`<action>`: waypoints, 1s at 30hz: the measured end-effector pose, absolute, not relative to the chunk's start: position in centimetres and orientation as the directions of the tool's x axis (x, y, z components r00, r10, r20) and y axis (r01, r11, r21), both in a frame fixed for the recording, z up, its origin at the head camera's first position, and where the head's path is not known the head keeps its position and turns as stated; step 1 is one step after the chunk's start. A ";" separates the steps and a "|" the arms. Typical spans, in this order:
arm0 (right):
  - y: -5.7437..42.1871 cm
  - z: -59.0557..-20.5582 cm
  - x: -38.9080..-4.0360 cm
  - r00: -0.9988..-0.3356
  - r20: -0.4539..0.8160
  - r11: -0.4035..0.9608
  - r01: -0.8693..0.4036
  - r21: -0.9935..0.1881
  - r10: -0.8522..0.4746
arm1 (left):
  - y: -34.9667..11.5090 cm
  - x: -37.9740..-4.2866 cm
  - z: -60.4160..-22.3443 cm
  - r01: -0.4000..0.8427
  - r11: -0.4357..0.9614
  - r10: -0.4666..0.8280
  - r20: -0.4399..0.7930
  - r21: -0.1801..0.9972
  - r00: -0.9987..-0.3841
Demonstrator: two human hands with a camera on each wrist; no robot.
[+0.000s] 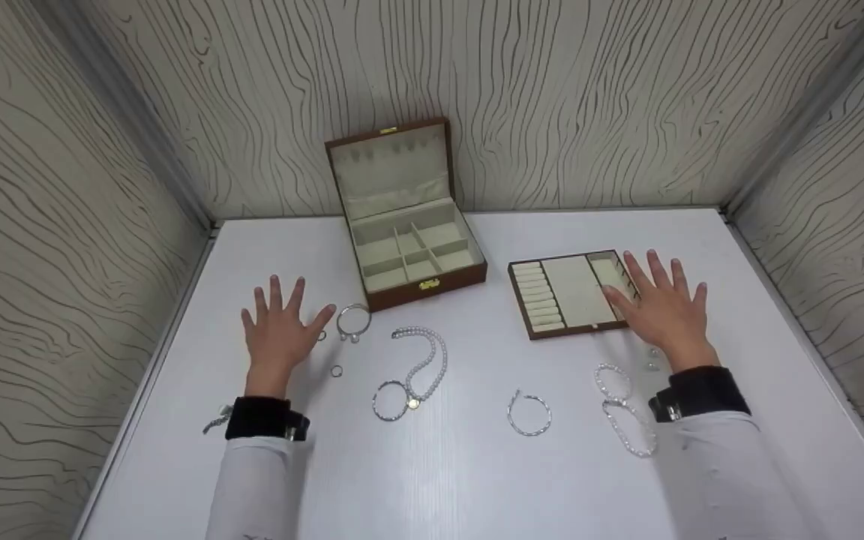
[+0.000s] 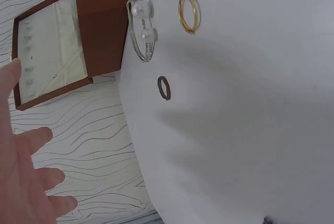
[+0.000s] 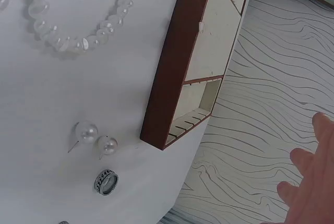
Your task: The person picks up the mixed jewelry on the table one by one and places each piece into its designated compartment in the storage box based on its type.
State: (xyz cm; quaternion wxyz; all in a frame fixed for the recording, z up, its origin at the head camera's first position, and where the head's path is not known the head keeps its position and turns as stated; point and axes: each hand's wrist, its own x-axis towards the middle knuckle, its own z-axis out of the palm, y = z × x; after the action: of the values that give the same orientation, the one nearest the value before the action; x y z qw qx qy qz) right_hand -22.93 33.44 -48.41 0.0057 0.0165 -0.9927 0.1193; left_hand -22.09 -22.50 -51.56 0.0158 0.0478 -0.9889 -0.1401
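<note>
Space lies between the left hand (image 1: 276, 337) and the right hand (image 1: 664, 319); we see both with fingers straight and spread, holding nothing. The left is over the left half of the desk (image 1: 469, 480), its thumb near a dark ring (image 2: 160, 88), with a gold ring (image 2: 197, 15) and a bangle (image 2: 147, 35) close by. The right overlaps the tray (image 1: 571, 289) in the head view; whether they touch, we cannot tell. The tray lies toward the desk's back right corner; we judge it light and stiff, best held by its front and back walls. Nearer the desk's front edge lie earrings (image 3: 86, 131), whose thin posts could bend, and bracelets (image 3: 99, 37). Near the back edge, the box (image 1: 454, 280) looks stiff and heavier, best gripped by its side walls. Before it, the necklace (image 1: 445, 358) should be limp and slippery, easiest lifted near both ends.
</note>
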 end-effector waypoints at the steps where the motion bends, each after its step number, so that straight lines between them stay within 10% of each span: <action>1: 33.4 -48.5 -23.0 -0.999 0.013 0.971 -0.035 -0.236 -0.033 | -22.2 -22.0 -51.5 -0.081 0.955 -0.091 0.020 0.286 -0.996; 30: 27.3 -54.2 -20.7 -0.982 -0.100 0.951 -0.123 -0.282 -0.157 | -12.2 -18.9 -53.6 0.140 0.918 0.117 0.084 0.370 -0.990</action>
State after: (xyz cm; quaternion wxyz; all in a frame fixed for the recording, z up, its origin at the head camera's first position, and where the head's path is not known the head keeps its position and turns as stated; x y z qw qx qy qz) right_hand -20.72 27.31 -54.17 -0.0610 0.0712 -0.9859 0.1388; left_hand -18.86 -12.25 -53.60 0.0303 -0.0656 -0.9789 -0.1913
